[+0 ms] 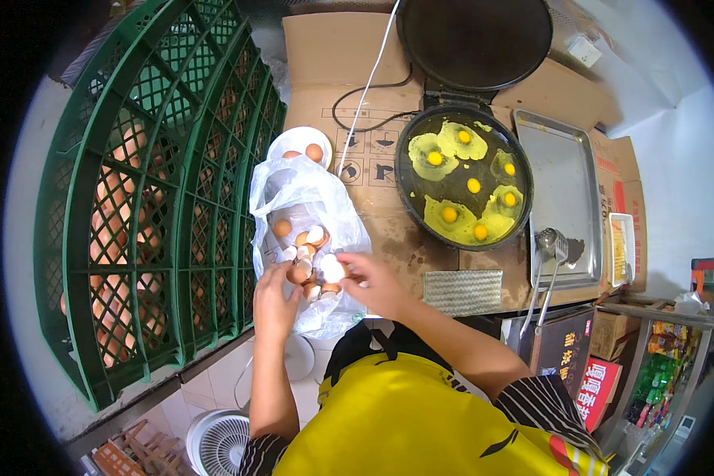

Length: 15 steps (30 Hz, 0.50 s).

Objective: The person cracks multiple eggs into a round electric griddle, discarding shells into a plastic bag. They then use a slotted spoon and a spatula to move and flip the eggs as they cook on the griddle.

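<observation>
My left hand [275, 300] is over a white plastic bag [348, 223], thumb and fingers around a brown eggshell [299, 273]. Beside it, my right hand [376, 282] holds another eggshell [332, 269], its white inside facing up. Several broken shells [305, 251] lie in the bag below and between my hands. One brown egg [282, 228] that looks whole rests farther up in the bag. To the right, several cracked eggs with yellow yolks [473, 185] lie apart or touching on a round black griddle [406, 196], their whites partly spread.
Green plastic crates [181, 285] of eggs stand at left. A white bowl [281, 138] with brown eggs sits behind the bag. The griddle's lid [476, 41] is raised. A folded cloth [463, 291], a metal tray [562, 172] and a slotted turner [558, 253] are on the right.
</observation>
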Available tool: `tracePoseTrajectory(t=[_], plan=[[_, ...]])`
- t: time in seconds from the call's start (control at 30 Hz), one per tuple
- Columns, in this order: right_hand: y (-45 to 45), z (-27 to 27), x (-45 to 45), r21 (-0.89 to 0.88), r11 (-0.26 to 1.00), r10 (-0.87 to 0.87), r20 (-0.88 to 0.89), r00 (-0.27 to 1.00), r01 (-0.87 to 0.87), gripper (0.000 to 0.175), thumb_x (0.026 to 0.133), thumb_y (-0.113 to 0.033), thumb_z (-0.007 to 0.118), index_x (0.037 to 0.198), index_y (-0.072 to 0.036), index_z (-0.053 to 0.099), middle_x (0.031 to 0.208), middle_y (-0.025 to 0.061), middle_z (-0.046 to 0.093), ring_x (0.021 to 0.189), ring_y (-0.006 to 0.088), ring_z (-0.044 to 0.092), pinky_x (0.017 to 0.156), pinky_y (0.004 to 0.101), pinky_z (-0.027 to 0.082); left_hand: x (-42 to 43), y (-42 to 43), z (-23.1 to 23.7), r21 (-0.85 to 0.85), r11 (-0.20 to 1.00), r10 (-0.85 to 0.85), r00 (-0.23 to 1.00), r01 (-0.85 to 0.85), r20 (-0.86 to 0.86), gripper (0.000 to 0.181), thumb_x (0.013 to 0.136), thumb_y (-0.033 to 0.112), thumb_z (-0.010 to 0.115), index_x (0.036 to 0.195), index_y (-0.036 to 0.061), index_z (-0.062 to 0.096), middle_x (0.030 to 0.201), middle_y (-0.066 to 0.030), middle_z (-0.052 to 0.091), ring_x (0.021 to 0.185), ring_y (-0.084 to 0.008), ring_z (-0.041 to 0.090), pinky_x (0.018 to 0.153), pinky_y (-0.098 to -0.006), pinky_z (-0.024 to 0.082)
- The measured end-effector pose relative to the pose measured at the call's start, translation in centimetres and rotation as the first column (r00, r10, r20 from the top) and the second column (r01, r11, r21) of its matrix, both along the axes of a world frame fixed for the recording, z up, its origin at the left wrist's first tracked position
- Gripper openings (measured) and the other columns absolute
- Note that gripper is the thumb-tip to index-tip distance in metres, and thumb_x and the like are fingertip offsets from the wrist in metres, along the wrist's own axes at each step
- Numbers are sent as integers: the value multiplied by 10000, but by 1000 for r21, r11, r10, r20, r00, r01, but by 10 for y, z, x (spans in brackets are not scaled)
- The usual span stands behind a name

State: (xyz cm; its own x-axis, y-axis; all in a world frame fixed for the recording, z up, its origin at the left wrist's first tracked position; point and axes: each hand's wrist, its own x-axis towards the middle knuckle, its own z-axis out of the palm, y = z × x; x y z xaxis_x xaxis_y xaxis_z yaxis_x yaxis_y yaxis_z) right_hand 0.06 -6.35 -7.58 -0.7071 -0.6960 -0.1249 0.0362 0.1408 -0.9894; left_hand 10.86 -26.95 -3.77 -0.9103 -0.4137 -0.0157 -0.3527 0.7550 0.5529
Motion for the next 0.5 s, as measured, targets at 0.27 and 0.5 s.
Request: tracePoseTrajectory(t=[0.27, 0.5], plan=[[5, 7, 7, 119, 993, 48, -319, 947, -11, 354, 939, -143, 695, 1277, -54, 639, 1310, 168, 627, 1014, 346, 681, 853, 396, 567, 24, 1, 15, 89, 996, 16, 999, -12, -44, 429, 840, 60, 763, 1259, 42, 670, 1235, -179, 678, 1020, -336, 678, 931, -427, 547], [129, -5, 40, 407, 875, -121, -343, 932, 263, 330, 930, -155, 710, 1242, -63, 658, 1250, 179, 643, 1015, 364, 662, 891, 410, 545, 10, 47, 35, 261, 933, -208, 963, 248, -175, 325, 848, 59, 753, 1168, 52, 697, 1178, -162, 695, 1022, -341, 672, 912, -406, 545]])
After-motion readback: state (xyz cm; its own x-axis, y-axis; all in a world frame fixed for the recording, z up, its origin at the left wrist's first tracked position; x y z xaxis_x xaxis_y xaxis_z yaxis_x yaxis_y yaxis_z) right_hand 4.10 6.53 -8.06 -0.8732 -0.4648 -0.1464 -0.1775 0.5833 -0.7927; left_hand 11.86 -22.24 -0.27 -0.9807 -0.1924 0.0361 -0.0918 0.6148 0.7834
